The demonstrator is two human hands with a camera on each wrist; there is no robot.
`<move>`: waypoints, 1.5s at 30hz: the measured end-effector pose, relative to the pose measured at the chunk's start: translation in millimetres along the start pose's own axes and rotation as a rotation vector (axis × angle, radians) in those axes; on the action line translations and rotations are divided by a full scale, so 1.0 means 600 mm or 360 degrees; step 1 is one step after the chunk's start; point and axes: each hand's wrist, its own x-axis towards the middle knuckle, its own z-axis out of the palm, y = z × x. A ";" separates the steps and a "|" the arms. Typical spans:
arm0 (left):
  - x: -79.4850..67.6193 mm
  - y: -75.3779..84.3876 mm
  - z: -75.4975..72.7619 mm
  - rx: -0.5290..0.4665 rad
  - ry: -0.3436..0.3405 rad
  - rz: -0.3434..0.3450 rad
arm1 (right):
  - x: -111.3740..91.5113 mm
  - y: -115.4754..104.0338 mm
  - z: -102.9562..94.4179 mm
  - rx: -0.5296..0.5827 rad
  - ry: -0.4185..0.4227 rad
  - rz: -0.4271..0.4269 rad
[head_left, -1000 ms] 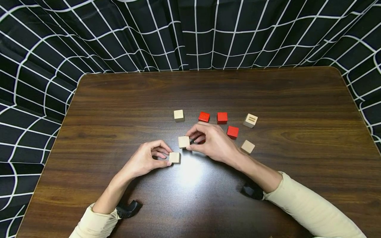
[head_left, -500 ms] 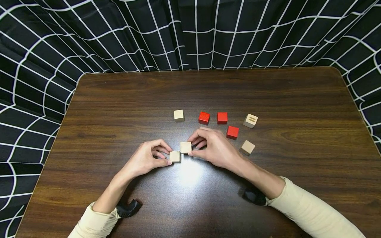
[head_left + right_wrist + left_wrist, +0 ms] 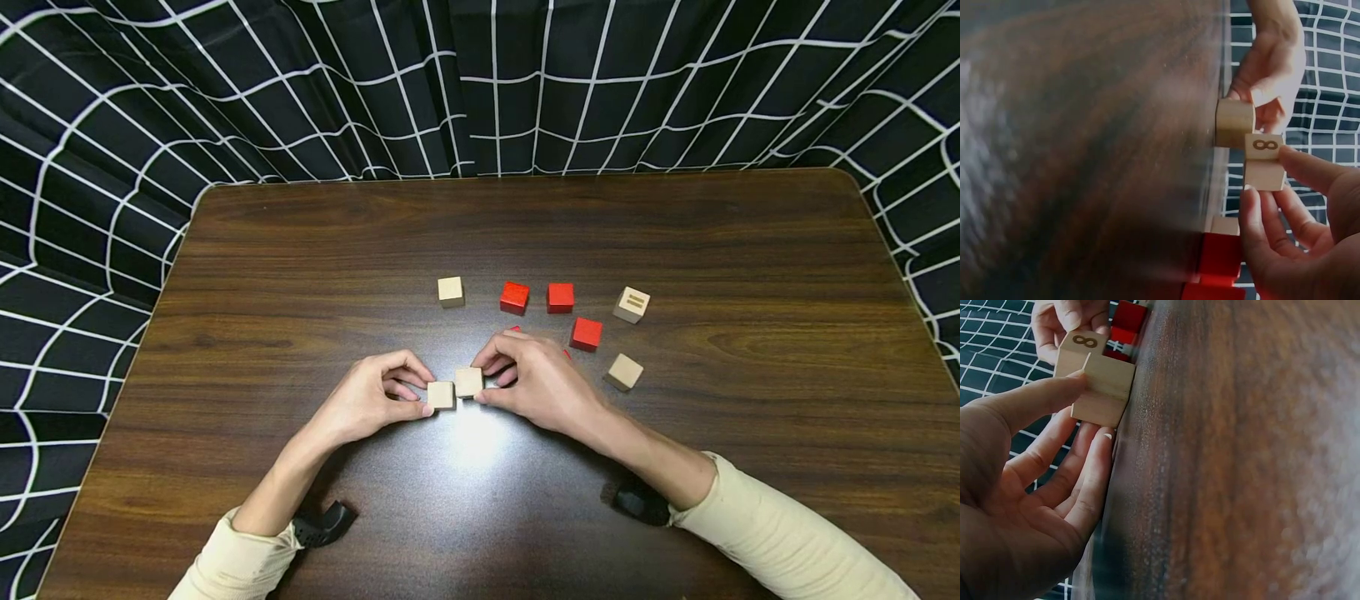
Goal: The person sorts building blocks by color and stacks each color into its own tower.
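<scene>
At the middle of a dark wooden table (image 3: 315, 242), a person works with a small pale block in each hand. The left hand (image 3: 367, 402) pinches the left block (image 3: 441, 396) between thumb and fingertips. The right hand (image 3: 542, 379) grips the right block (image 3: 468, 382), marked with an 8 (image 3: 1265, 145), the same way. The right block sits just beside the other and slightly farther away; whether the two touch, or whether it rests on the tabletop, cannot be told. Beyond the right hand lie three red blocks (image 3: 560, 297), with bits of red (image 3: 515, 328) peeking from behind it. Farther left stands a plain pale block (image 3: 451, 292); to the right are a block bearing two bars (image 3: 632, 305) and, nearer, another pale block (image 3: 624, 372). A black curtain with white grid lines (image 3: 510, 108) hangs along the far side.
</scene>
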 end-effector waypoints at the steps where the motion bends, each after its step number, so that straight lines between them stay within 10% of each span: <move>1: 0.000 0.000 0.000 0.0003 0.0000 0.0001 | -0.001 0.000 0.001 0.0008 -0.0008 0.0016; 45: 0.006 -0.004 -0.002 -0.0065 -0.0023 -0.0013 | 0.000 -0.002 0.026 -0.0262 -0.0053 0.0130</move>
